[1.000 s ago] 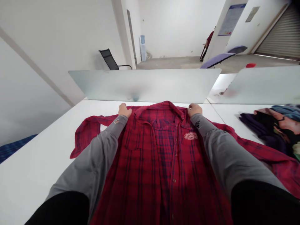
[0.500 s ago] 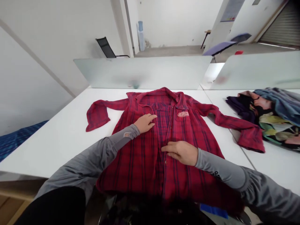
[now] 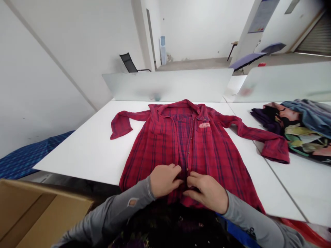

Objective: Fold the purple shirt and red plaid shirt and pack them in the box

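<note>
A red and navy plaid shirt (image 3: 160, 144) lies face up on the white table, its front unfastened and its sleeves spread to both sides. Low on the front opening, my left hand (image 3: 164, 182) has its fingers curled and closed on one front edge. Close beside it, my right hand (image 3: 208, 193) is closed on the opposite edge, along the row of snaps or buttons. The fabric right under the fingers is partly hidden. A pale patch (image 3: 204, 125) shows on the chest pocket. The shirt's hem hangs toward my body.
Folded or heaped clothes (image 3: 305, 124) lie at the right of the white table (image 3: 95, 151). A frosted divider (image 3: 176, 84) runs along the back. An open cardboard box (image 3: 51, 213) stands at lower left, near blue patterned cloth (image 3: 38, 151). A red item (image 3: 305, 229) is at lower right.
Both hands have moved down the shirt front toward the hem and closer together, closing on its edges. The view has shifted, with the cardboard box showing more fully.
</note>
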### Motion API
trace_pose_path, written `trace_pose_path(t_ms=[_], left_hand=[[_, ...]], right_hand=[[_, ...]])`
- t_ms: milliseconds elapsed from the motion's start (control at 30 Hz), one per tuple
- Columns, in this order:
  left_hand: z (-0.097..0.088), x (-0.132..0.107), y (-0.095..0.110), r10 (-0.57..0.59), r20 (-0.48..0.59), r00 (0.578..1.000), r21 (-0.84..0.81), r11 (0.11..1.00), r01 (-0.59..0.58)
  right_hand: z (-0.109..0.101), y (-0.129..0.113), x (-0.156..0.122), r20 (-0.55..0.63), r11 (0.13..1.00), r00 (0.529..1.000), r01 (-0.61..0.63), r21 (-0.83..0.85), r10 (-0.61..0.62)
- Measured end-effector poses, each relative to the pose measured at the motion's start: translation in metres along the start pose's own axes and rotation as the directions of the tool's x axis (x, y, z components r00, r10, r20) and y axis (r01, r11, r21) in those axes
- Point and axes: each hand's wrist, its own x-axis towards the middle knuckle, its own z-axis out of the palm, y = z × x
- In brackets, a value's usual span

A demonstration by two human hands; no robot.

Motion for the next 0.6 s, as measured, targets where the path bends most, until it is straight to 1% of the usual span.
trace_pose_path(t_ms=[67, 133, 167, 200, 233, 300, 333, 367, 400, 433, 467, 500, 533, 567, 600], left_hand=[[0.007, -0.011, 0.007, -0.039, -0.041, 0.998, -0.086, 0.996, 0.036], [0.014, -0.019, 0.009, -0.059, -0.101, 0.993, -0.222, 0.974, 0.035], [0.016, -0.022, 0.009, -0.061, -0.131, 0.989, -0.299, 0.954, 0.02], [0.018, -0.025, 0.009, -0.062, -0.158, 0.985, -0.372, 0.928, -0.001], [0.019, -0.027, 0.008, -0.053, -0.177, 0.983, -0.436, 0.899, -0.03], [0.02, -0.029, 0.008, 0.021, -0.193, 0.981, -0.518, 0.847, -0.12], [0.02, -0.03, 0.007, 0.078, -0.196, 0.978, -0.537, 0.825, -0.173], [0.02, -0.03, 0.007, 0.133, -0.196, 0.972, -0.548, 0.807, -0.221], [0.02, -0.03, 0.006, 0.18, -0.191, 0.965, -0.555, 0.791, -0.258], [0.02, -0.03, 0.005, 0.214, -0.182, 0.96, -0.564, 0.777, -0.28], [0.021, -0.029, 0.004, 0.231, -0.171, 0.958, -0.58, 0.762, -0.288], [0.023, -0.028, 0.003, 0.245, -0.158, 0.957, -0.604, 0.742, -0.29], [0.024, -0.026, 0.001, 0.266, -0.145, 0.953, -0.636, 0.713, -0.295], [0.027, -0.025, -0.001, 0.293, -0.13, 0.947, -0.676, 0.673, -0.301], [0.029, -0.023, -0.003, 0.32, -0.114, 0.941, -0.721, 0.624, -0.3]], right_hand=[[0.001, 0.002, -0.004, -0.157, 0.993, 0.987, -0.021, 0.12, 0.04], [-0.003, 0.006, -0.011, -0.285, 0.977, 0.954, -0.029, 0.213, 0.091], [-0.007, 0.007, -0.017, -0.312, 0.97, 0.943, -0.039, 0.241, 0.115], [-0.012, 0.009, -0.023, -0.304, 0.964, 0.944, -0.051, 0.261, 0.132], [-0.018, 0.009, -0.03, -0.258, 0.961, 0.957, -0.06, 0.272, 0.132], [-0.034, 0.01, -0.043, -0.084, 0.962, 0.992, -0.069, 0.265, 0.095], [-0.043, 0.01, -0.047, 0.032, 0.965, 0.997, -0.073, 0.252, 0.067], [-0.053, 0.011, -0.047, 0.137, 0.968, 0.989, -0.079, 0.237, 0.047], [-0.064, 0.012, -0.042, 0.205, 0.972, 0.978, -0.085, 0.22, 0.039], [-0.074, 0.015, -0.032, 0.227, 0.974, 0.973, -0.089, 0.206, 0.04], [-0.082, 0.019, -0.017, 0.204, 0.976, 0.978, -0.085, 0.199, 0.044], [-0.09, 0.024, 0.004, 0.143, 0.979, 0.989, -0.069, 0.19, 0.042], [-0.095, 0.031, 0.029, 0.054, 0.985, 0.998, -0.047, 0.167, 0.039], [-0.098, 0.038, 0.058, -0.037, 0.992, 0.999, -0.027, 0.125, 0.032], [-0.099, 0.045, 0.089, -0.129, 0.999, 0.991, -0.031, 0.044, 0.036]])
